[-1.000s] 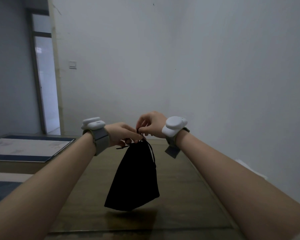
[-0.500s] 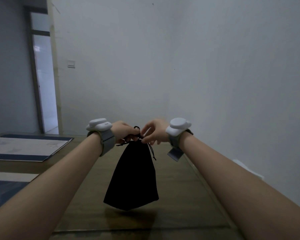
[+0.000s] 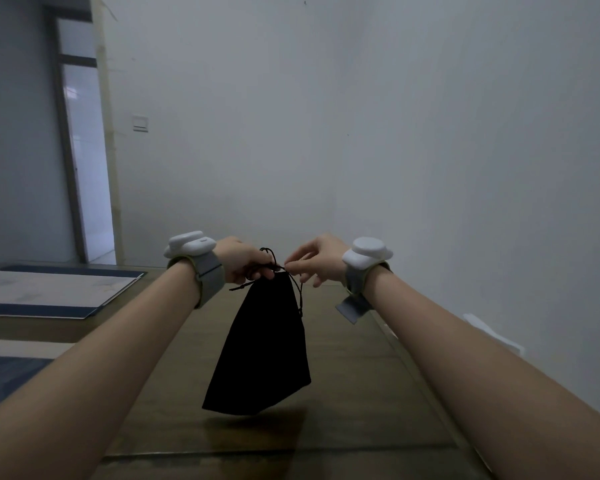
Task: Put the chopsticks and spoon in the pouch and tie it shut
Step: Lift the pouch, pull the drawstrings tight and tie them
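A black cloth pouch (image 3: 262, 355) hangs in the air above the brown table (image 3: 354, 393), its gathered neck at the top. My left hand (image 3: 245, 259) grips that neck, with a loop of black drawstring (image 3: 269, 252) rising above the fingers. My right hand (image 3: 317, 258) is just right of the neck and pinches a strand of the drawstring between thumb and fingertips; another strand dangles down the pouch's right side. Chopsticks and spoon are not visible; whether they are inside cannot be told.
Both wrists carry white trackers on grey straps. A white and blue board (image 3: 49, 292) lies at the table's left. A white wall runs along the table's right edge, with a white object (image 3: 492, 336) low against it. A doorway (image 3: 84, 150) stands at the far left.
My right hand has drawn to the right, away from the left hand, with the drawstring strand stretched between them. The pouch stays hanging from my left hand.
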